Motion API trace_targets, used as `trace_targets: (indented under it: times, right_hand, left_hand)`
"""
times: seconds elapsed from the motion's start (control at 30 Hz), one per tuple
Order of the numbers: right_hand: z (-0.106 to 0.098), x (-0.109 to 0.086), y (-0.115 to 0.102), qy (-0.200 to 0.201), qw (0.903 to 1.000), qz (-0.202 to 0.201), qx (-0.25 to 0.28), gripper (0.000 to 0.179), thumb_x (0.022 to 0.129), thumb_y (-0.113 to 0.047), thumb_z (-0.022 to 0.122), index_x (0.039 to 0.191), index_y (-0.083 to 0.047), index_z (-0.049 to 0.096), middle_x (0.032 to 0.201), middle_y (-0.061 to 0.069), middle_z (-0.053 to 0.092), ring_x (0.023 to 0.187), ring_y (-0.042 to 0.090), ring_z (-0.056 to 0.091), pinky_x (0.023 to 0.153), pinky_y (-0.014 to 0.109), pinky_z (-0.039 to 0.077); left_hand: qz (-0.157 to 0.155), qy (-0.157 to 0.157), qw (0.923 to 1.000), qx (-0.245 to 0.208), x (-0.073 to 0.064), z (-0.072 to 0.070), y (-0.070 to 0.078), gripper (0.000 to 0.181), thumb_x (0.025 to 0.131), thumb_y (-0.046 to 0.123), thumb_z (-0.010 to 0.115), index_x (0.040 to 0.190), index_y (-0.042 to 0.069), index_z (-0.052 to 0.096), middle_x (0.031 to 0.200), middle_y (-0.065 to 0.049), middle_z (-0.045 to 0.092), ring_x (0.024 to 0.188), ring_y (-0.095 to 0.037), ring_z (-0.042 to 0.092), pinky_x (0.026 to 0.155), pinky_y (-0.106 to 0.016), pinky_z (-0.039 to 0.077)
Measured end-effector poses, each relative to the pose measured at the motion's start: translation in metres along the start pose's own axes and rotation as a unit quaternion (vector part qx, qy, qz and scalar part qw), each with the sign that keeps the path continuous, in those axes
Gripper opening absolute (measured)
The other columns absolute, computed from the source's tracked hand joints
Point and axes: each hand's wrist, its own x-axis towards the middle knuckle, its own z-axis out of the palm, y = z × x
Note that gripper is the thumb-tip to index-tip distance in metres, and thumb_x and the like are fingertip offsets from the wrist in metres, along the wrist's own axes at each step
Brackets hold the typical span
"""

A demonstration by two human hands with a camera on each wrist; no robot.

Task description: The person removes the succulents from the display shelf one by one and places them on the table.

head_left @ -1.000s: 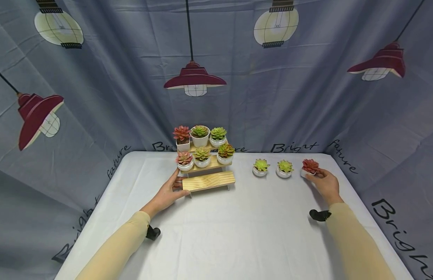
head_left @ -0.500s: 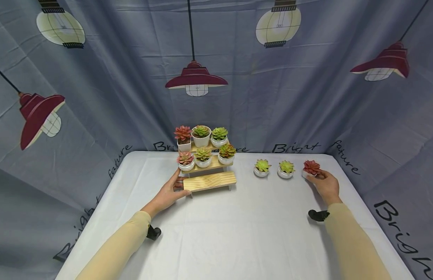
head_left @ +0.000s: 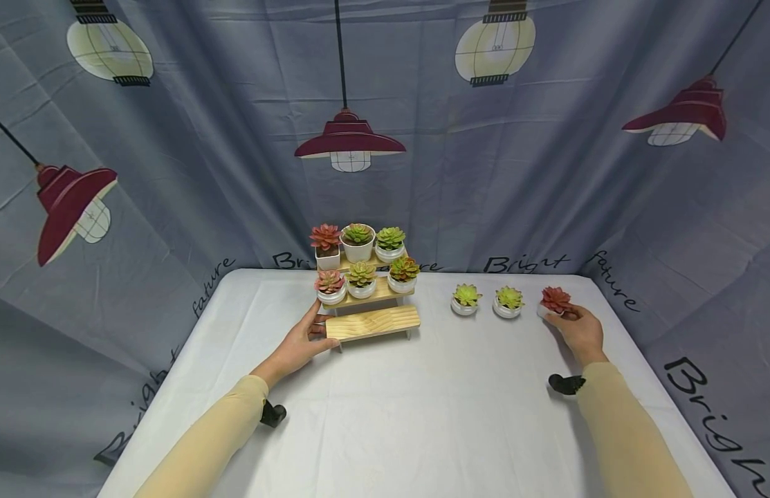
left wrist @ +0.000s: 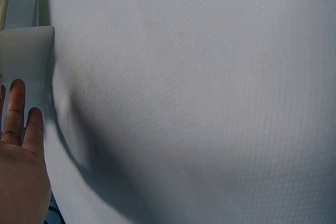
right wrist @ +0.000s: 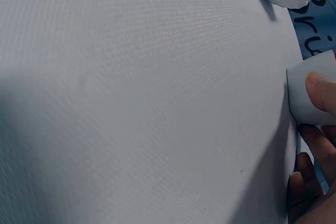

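Note:
My left hand (head_left: pixel 297 351) rests at the left end of a tiered wooden display stand (head_left: pixel 373 322), its thumb at the front of the lowest shelf. In the left wrist view its visible fingers (left wrist: pixel 16 109) lie fairly straight against the stand's pale side panel (left wrist: pixel 29 59). At the table's far right, my right hand (head_left: pixel 580 332) pinches the white pot of a red succulent (head_left: pixel 555 299). The right wrist view shows its thumb on that white pot (right wrist: pixel 304 95), the base at or near the tabletop. The lowest shelf is bare; potted succulents fill the two shelves above.
Two yellow-green succulents (head_left: pixel 466 296) in white round pots stand between the display stand and the right hand; the second succulent (head_left: pixel 508 299) is nearer that hand. A white cloth covers the table (head_left: pixel 409 415). Behind hangs a grey-blue curtain (head_left: pixel 434 187) printed with lamps.
The red succulent and my right hand have shifted very slightly toward me. My left hand stays at the stand, and the other pots keep their places.

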Motion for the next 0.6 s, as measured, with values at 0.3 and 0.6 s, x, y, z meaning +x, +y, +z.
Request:
trace_targets:
  times: [0.3, 0.6]
  right_hand:
    - [0.0004, -0.0018, -0.0001, 0.001, 0.9999, 0.007, 0.007, 0.078, 0.098, -0.030, 0.070, 0.156, 0.007, 0.033, 0.143, 0.029, 0.048, 0.126, 0.039, 0.046, 0.107, 0.054, 0.041]
    - [0.0023, -0.0008, -0.0006, 0.007, 0.9999, 0.013, 0.008, 0.079, 0.098, -0.030, 0.070, 0.157, 0.006, 0.032, 0.142, 0.028, 0.048, 0.122, 0.038, 0.047, 0.103, 0.053, 0.043]
  left_hand:
    - [-0.005, 0.003, 1.0000, -0.005, 0.0000, -0.0003, 0.0000, 0.111, 0.091, 0.028, 0.082, 0.167, 0.023, 0.002, 0.147, -0.011, 0.050, 0.121, -0.027, 0.056, 0.109, -0.050, 0.041]
    - [-0.010, 0.007, 0.9999, -0.006, 0.0002, 0.0001, 0.0004, 0.111, 0.090, 0.030, 0.083, 0.167, 0.025, 0.002, 0.145, -0.009, 0.050, 0.120, -0.026, 0.056, 0.110, -0.049, 0.041]
